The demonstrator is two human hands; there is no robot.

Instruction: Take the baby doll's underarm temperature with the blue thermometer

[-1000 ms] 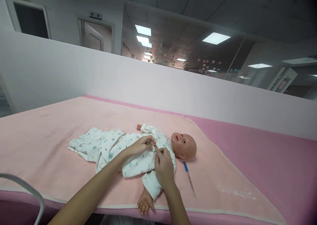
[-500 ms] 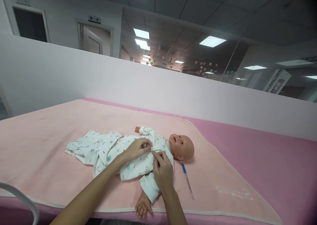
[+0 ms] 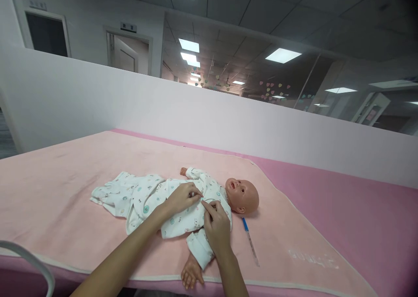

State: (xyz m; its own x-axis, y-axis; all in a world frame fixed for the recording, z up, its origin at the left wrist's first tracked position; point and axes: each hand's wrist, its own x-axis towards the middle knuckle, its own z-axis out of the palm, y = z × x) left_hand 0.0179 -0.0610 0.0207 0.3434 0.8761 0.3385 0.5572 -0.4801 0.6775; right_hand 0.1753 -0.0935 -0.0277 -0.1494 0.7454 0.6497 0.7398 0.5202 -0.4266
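Note:
A baby doll [image 3: 242,195] lies on its back on a pale pink blanket [image 3: 65,179], head to the right. It wears a white printed romper [image 3: 143,197]. My left hand [image 3: 181,198] pinches the romper's front edge at the chest. My right hand [image 3: 216,226] pinches the opposite edge close by, fingertips almost touching the left's. Both hands are closed on the cloth near a small button. The doll's near bare hand [image 3: 192,273] sticks out of its sleeve by the blanket's front edge.
A thin thermometer with a blue tip [image 3: 250,240] lies on the blanket right of my right hand. The darker pink mattress [image 3: 359,214] extends right. A white partition wall [image 3: 228,123] runs behind. A curved white tube [image 3: 29,258] shows at the lower left.
My two hands stay pinched on the romper at the doll's chest; the fingertips have drawn slightly closer over the button. The view has shifted a little.

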